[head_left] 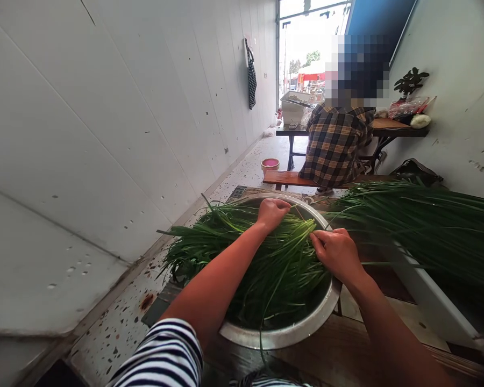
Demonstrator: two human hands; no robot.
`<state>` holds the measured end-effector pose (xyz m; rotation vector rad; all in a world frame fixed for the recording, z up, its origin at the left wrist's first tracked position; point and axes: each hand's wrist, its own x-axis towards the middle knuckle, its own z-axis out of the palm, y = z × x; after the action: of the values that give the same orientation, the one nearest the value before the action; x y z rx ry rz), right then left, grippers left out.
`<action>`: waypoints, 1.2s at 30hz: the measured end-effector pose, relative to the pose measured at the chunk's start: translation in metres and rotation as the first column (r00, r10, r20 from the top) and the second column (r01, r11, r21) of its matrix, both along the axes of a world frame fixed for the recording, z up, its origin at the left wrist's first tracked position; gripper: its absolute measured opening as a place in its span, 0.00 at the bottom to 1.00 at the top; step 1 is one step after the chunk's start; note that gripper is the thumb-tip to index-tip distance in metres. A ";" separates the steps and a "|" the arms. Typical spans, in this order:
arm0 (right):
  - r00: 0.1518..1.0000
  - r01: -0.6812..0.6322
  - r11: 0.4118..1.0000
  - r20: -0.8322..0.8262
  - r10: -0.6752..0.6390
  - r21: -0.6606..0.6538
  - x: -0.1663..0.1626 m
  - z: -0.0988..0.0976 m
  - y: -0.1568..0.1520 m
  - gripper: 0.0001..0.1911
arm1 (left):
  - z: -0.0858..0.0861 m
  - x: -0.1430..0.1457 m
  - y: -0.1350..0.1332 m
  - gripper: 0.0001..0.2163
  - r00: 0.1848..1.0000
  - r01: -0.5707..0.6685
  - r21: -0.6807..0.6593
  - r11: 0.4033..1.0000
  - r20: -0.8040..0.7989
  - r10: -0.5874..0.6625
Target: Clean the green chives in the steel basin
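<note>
A wide metal basin [280, 337] in front of me holds a heap of long green garlic chives [266, 279], their leafy tips hanging over its left rim. Over the far side of the basin, my left hand [272, 214] is closed, its fingertips pinched on a thin chive stalk. My right hand [337, 251] is at the basin's right rim, thumb and fingers closed at the pale cut ends of the chives. What exactly lies between the right fingertips is partly hidden.
More long chives [427, 220] lie to the right, above a white container edge [435, 295]. Beyond the basin, a person in a plaid shirt [334, 142] sits on a wooden bench [284, 178] at a table. A small bucket [270, 164] stands on the floor. A white wall [145, 134] runs along the left.
</note>
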<state>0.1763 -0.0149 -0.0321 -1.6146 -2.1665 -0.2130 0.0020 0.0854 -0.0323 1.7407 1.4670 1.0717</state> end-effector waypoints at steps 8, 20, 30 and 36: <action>1.000 -0.004 1.000 0.010 0.004 -0.010 0.000 0.000 0.000 0.18 | 0.004 0.003 -0.004 0.07 0.999 -0.011 0.020 1.000 0.050 0.010; 1.000 -0.020 1.000 0.007 0.020 0.003 0.001 0.001 0.000 0.20 | 0.004 0.002 -0.003 0.07 0.995 -0.025 0.016 1.000 0.100 0.023; 1.000 -0.012 1.000 0.008 0.012 -0.021 -0.001 0.004 -0.002 0.19 | 0.004 0.002 -0.003 0.07 0.992 -0.009 -0.002 1.000 0.123 0.009; 1.000 -0.016 1.000 0.014 0.016 -0.016 0.000 0.003 -0.001 0.19 | 0.004 0.003 -0.002 0.07 0.991 -0.018 -0.015 1.000 0.133 0.020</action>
<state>0.1766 -0.0159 -0.0293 -1.6088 -2.1961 -0.2041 0.0050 0.0833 -0.0287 1.6162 1.4082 1.1619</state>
